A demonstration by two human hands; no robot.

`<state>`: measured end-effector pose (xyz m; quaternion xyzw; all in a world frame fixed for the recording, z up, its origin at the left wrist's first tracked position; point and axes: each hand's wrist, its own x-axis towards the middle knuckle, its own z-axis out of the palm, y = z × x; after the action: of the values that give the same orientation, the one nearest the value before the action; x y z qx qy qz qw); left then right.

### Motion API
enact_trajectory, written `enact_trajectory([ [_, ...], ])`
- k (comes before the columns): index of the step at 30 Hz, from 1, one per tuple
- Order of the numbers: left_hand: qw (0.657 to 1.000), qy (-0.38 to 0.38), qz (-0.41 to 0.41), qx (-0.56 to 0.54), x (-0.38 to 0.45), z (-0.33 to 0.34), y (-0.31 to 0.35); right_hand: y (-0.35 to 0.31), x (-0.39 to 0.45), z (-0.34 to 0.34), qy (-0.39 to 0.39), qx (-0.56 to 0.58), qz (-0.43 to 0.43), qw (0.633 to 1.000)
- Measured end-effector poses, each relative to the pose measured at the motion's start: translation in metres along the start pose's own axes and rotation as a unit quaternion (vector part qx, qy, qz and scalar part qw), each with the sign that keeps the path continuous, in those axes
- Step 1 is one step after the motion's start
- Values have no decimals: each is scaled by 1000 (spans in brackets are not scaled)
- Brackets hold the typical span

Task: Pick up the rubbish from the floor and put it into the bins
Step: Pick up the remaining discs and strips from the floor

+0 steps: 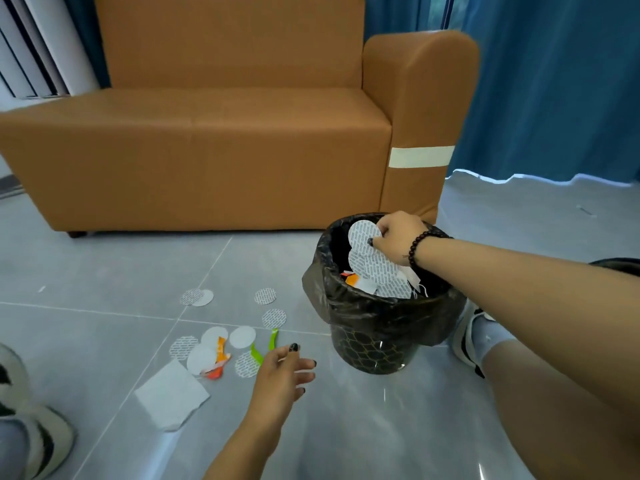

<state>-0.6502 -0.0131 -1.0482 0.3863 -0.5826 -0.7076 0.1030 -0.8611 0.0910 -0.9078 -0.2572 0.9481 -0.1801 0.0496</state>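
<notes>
The print on the round white paper discs [363, 233] is too small to read. The right hand [398, 237] pinches several of them over the black-lined round bin [381, 327], already holding rubbish. The left hand [280, 368] hovers with relaxed fingers above more discs [242, 337], green plastic strips [257, 353], an orange wrapper [220, 355] and a white tissue [171, 398] on the grey tiled floor [104, 271], before a tan sofa [207, 150].

Bright, soft daylight; glare streaks the floor [388, 441]; edges bend.
</notes>
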Motion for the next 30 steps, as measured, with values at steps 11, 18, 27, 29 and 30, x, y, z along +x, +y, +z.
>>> enact_trajectory([
  [11,983,176,22,-42,50,-90,-34,-31,21,12,138,-141,10,980],
  [18,939,317,47,128,50,-146,-77,-132,-8,99,126,-82,-257,955],
  [27,891,195,123,392,78,-185,-101,-110,-21,260,-166,7,-43,985],
  [29,865,191,111,451,85,-189,-101,-98,-25,287,-166,6,-4,986],
  [30,850,193,103,479,87,-189,-100,-94,-28,297,-155,-6,-4,988],
])
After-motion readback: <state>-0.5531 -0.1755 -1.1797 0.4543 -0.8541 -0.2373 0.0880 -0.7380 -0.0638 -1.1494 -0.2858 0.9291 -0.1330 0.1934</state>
